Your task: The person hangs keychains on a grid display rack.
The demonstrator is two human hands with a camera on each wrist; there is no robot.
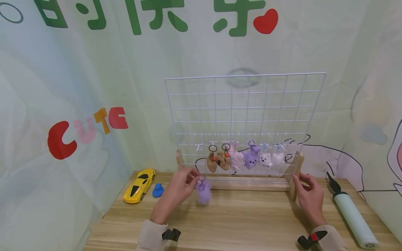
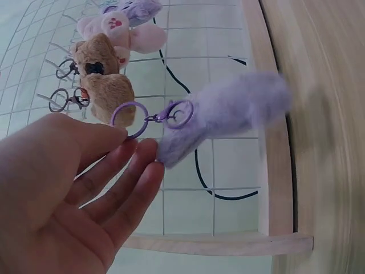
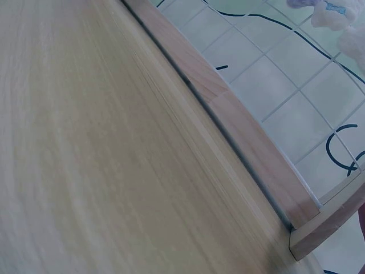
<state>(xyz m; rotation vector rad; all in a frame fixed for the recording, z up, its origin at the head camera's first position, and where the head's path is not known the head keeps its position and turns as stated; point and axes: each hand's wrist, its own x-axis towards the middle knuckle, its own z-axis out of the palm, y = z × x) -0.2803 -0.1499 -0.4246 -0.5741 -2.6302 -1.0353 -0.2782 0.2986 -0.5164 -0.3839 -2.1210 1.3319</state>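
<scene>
My left hand pinches the purple metal ring of a plush keychain between thumb and fingertips. The fuzzy purple plush dangles from it, low in front of the stand's left part. At the right end, my right hand holds the wooden foot of the stand, thumb at its front; the grip is partly hidden. A white wire grid rises from this stand. On its hooks hang brown plush keychains, a pink one, a purple one and white ones.
A bare white hook sits left of the brown plushes. A yellow toy car and a small blue toy lie at the table's left. A pale green cylinder with a black nozzle lies on the right. Printed fabric hangs behind.
</scene>
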